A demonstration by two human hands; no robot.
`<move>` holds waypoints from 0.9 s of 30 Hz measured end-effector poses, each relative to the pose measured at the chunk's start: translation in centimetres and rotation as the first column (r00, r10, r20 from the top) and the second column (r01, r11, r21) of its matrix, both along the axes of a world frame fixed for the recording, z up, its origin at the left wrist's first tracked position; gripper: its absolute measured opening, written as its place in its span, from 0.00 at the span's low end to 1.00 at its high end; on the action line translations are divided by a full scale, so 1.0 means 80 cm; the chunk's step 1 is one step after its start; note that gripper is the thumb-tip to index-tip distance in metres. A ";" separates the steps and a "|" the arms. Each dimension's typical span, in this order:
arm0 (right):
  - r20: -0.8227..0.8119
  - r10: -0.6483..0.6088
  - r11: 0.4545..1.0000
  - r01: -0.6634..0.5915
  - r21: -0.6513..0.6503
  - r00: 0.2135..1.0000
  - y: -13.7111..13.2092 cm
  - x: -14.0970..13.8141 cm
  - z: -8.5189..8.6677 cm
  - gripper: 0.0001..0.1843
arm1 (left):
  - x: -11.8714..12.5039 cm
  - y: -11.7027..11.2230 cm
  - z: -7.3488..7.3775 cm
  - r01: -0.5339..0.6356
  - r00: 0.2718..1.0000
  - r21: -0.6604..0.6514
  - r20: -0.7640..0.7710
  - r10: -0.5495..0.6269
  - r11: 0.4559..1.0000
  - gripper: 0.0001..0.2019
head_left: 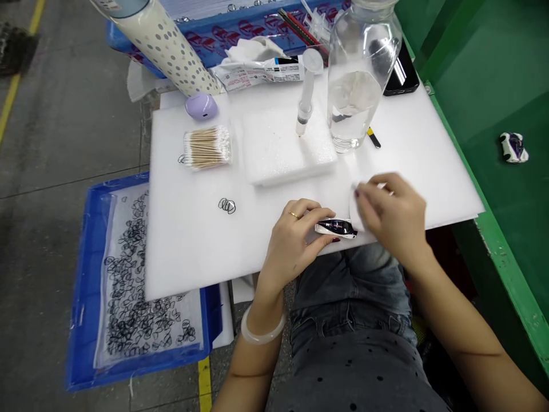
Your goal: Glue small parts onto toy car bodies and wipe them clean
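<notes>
My left hand [295, 237] pinches a small white-and-black toy car [337, 228] near the front edge of the white foam board [189, 246]. Its thumb and fingers close on the car's left end. Just to the right, my right hand [392, 214], a little blurred, grips a thin white piece, a wipe or paper [355, 210], between thumb and fingers. The wipe hangs by the car's right end; whether they touch I cannot tell. Behind my hands lies a white foam block [283, 143] with an upright syringe [305, 94] stuck in it.
A glass bottle of clear liquid [354, 109] stands behind my right hand. Cotton swabs [206, 147], black rings [227, 205] and a purple case [201, 107] lie left. A blue tray [81, 320] holds many rings. Another toy car [513, 147] sits on the green surface.
</notes>
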State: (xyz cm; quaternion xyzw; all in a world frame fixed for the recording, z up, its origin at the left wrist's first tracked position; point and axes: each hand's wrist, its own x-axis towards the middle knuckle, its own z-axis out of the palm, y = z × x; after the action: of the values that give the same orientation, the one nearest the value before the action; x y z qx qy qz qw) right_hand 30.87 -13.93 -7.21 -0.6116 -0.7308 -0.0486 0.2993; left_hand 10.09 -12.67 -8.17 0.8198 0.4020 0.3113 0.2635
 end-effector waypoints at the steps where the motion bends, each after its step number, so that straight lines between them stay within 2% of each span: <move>1: 0.011 -0.052 0.999 0.052 0.006 0.999 0.007 0.008 0.008 0.11 | 0.000 0.000 -0.001 -0.003 1.000 0.007 0.004 0.003 1.000 0.12; 3: 0.037 -0.114 0.992 0.113 0.050 0.993 0.010 0.020 0.021 0.13 | 0.001 -0.001 -0.001 -0.011 1.000 0.013 0.009 0.011 1.000 0.11; 5: 0.053 -0.055 0.995 0.050 0.087 0.997 -0.001 0.022 0.025 0.11 | 0.002 -0.001 -0.001 -0.017 1.000 0.006 0.008 0.017 1.000 0.10; 7: 0.060 0.075 0.991 -0.081 0.108 0.995 -0.018 0.015 0.020 0.09 | 0.003 -0.002 0.000 -0.027 1.000 -0.009 -0.001 0.027 1.000 0.10; 9: 0.067 0.166 0.977 -0.173 0.124 0.984 -0.033 0.003 0.009 0.12 | 0.004 -0.002 0.001 -0.033 0.999 -0.013 -0.011 0.033 0.999 0.10; 13: 0.075 0.165 0.977 -0.173 0.124 0.983 -0.045 -0.014 -0.012 0.09 | 0.003 -0.002 0.002 -0.028 1.000 -0.004 -0.016 0.027 1.000 0.10; 17: 0.070 0.190 0.962 -0.200 0.185 0.979 -0.046 -0.010 -0.016 0.13 | 0.003 -0.004 0.000 -0.021 1.000 -0.002 -0.018 0.021 1.000 0.10; 19: 0.068 0.221 0.962 -0.229 0.151 0.973 -0.047 -0.006 -0.011 0.12 | 0.003 -0.004 0.000 -0.025 1.000 -0.006 -0.019 0.025 1.000 0.11; 21: 0.017 0.264 0.962 -0.264 0.062 0.964 -0.048 -0.007 -0.004 0.13 | 0.001 -0.004 0.000 -0.024 1.000 -0.008 -0.013 0.024 1.000 0.11; 24: -0.085 0.313 0.946 -0.318 -0.061 0.946 -0.044 -0.021 0.004 0.24 | -0.003 -0.004 0.002 0.007 1.000 -0.045 0.022 -0.006 0.999 0.15; 27: -0.066 0.333 0.936 -0.338 -0.102 0.941 -0.037 -0.022 0.005 0.32 | -0.009 -0.005 0.004 -0.011 0.996 -0.096 0.084 0.019 0.995 0.20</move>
State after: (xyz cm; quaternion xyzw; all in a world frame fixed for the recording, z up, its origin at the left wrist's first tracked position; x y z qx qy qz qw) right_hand 29.07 -16.92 -6.85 -0.4949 -0.8185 0.0589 0.2859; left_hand 9.36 -13.09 -7.84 0.7893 0.4110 0.3281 0.3169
